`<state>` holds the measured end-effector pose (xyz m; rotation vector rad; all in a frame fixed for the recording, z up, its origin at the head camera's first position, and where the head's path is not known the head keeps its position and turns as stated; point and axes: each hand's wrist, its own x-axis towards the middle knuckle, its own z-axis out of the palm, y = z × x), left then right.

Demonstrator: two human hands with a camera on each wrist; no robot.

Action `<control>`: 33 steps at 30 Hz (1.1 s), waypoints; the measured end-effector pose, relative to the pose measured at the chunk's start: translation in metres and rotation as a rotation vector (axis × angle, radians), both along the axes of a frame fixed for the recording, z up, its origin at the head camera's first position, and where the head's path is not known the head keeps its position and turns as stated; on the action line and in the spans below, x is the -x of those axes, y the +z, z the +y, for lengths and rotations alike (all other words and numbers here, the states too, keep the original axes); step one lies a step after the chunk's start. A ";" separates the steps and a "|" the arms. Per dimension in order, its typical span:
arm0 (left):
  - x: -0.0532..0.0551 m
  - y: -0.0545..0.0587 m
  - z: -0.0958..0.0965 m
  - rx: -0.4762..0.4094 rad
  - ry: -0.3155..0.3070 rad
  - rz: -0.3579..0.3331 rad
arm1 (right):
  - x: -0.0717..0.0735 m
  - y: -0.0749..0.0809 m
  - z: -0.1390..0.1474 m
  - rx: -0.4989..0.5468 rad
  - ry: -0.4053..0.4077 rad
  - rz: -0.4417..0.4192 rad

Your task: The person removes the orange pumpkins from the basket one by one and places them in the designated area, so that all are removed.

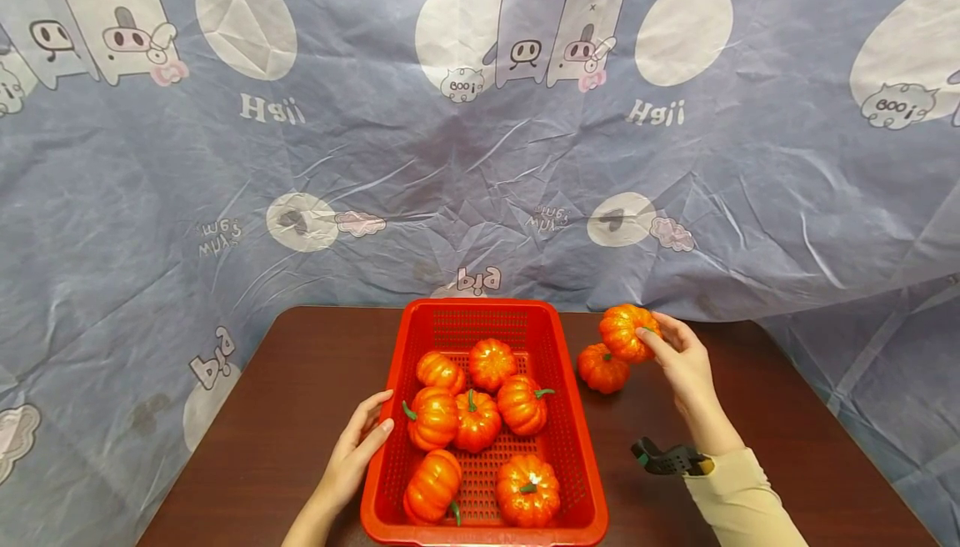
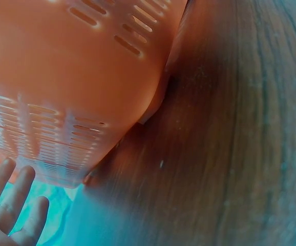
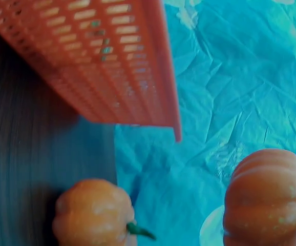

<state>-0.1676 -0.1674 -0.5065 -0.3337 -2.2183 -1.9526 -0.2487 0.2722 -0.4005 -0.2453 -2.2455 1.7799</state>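
A red plastic basket (image 1: 480, 535) with slotted walls stands on the table, several small orange pumpkins (image 1: 477, 420) lying inside. At its left rim, my left hand (image 1: 352, 444) touches the edge with extended fingers; those fingers also show beside the slotted basket wall (image 2: 61, 97) in the left wrist view. To the right of the basket, my right hand (image 1: 684, 357) pinches a pumpkin (image 1: 628, 333) between thumb and fingers, raised above the table. Another pumpkin (image 1: 603, 368) rests on the table just below it. In the right wrist view, the held pumpkin (image 3: 267, 200) appears at lower right.
The dark brown wooden table (image 1: 300, 380) ends at a back edge close behind the basket. A wrinkled blue-grey cloth (image 1: 450, 155) with cartoon prints hangs behind and around it. A black strap mount (image 1: 667, 457) sits on the right wrist by the sleeve.
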 end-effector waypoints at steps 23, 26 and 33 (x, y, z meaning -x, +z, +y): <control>-0.002 0.001 -0.001 -0.003 -0.014 0.001 | 0.017 -0.031 0.038 -0.050 -0.226 -0.077; -0.002 0.001 -0.001 -0.005 -0.014 0.004 | 0.020 -0.037 0.042 -0.070 -0.230 -0.081; -0.001 0.001 0.000 -0.014 -0.011 0.009 | 0.024 -0.054 0.048 -0.098 -0.235 -0.118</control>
